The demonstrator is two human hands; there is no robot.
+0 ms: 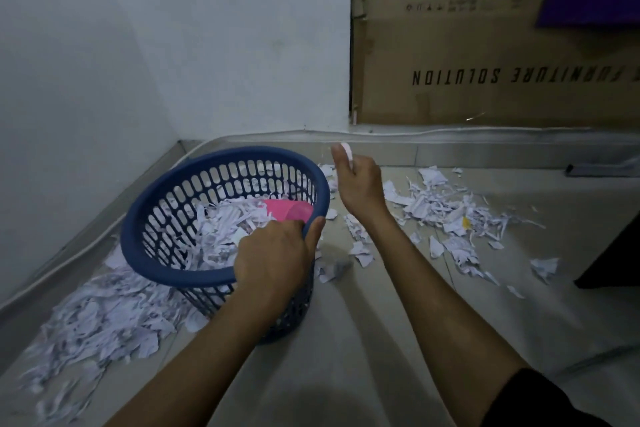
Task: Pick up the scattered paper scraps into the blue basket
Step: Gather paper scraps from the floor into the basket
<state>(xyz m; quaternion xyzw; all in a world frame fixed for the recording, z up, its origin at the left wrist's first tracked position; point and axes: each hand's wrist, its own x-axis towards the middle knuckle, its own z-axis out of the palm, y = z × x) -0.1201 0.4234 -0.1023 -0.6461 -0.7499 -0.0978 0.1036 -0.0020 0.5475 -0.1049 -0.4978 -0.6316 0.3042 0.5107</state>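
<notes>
From the head view, the blue basket (221, 218) sits near the wall corner, tilted with its mouth tipped toward the person, bare floor (363, 340) open in front. The left hand (277, 253) grips its near rim, thumb outside. The right hand (358, 180) hangs beside the rim, pinching a white scrap (347, 151). Paper scraps (446, 211) lie scattered right and left of it.
</notes>
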